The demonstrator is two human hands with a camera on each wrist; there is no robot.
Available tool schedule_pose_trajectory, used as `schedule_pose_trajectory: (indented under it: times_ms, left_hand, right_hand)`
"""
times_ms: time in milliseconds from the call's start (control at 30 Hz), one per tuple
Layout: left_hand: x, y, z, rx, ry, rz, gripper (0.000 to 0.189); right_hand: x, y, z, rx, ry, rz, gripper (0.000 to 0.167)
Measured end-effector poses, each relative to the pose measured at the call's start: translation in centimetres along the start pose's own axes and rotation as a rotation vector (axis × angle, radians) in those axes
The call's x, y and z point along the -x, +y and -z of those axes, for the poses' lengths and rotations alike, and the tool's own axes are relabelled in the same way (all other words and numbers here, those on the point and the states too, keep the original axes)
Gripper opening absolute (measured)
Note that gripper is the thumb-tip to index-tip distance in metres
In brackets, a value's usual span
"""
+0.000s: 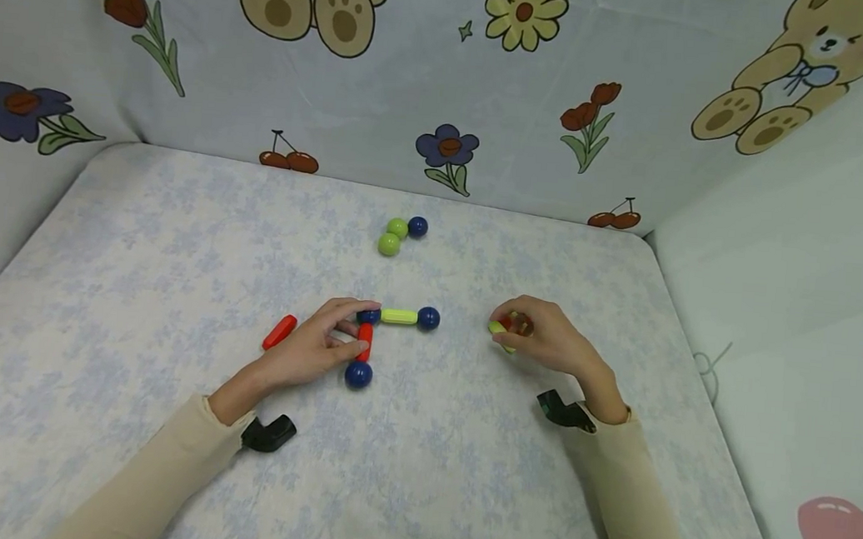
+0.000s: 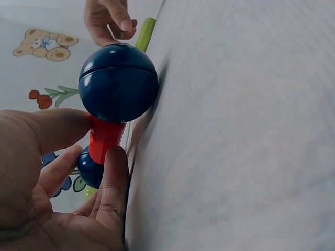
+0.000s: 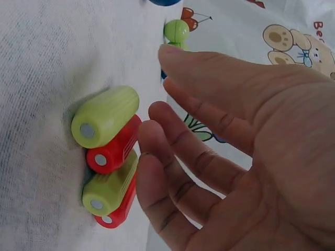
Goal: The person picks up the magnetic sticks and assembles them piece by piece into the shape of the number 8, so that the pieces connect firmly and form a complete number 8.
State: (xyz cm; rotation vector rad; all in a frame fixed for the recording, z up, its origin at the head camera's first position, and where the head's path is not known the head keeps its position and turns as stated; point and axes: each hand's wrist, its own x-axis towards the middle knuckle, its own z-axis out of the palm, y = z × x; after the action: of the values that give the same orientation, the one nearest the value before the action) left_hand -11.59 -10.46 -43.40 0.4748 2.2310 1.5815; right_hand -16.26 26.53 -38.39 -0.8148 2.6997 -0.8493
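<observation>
My left hand (image 1: 309, 346) grips a red magnetic rod (image 1: 364, 344) between thumb and fingers. Joined to its near end is a blue ball (image 2: 118, 83); at its far end is a second blue ball (image 1: 368, 317), partly under a fingertip. From that corner a lime rod (image 1: 399, 316) runs right to a third blue ball (image 1: 429, 319). My right hand (image 1: 556, 338) hovers with loosely bent fingers beside several lime and red rods lying side by side, among them a lime rod (image 3: 107, 117) and a red rod (image 3: 116, 149). Nothing is held in it.
A loose red rod (image 1: 279, 332) lies left of my left hand. Toward the back of the table sit a green ball (image 1: 389, 244), another green ball (image 1: 398, 228) and a blue ball (image 1: 418, 227). A patterned cloth wall (image 1: 383, 107) rises behind the table.
</observation>
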Motion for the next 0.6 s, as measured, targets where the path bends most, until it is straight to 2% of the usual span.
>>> schedule_pose_trajectory:
  times_ms: [200,600]
  left_hand:
    - [-0.1,-0.1,0.0,-0.007,0.001,-0.001,0.058]
    - [0.0,0.1,0.1,-0.008,0.004,-0.003,0.059]
  right_hand:
    - [0.2,-0.5,0.0,0.05,-0.021,-0.077,0.024]
    - [-0.2,-1.6,-0.7,0.057,-0.045,-0.099,0.026]
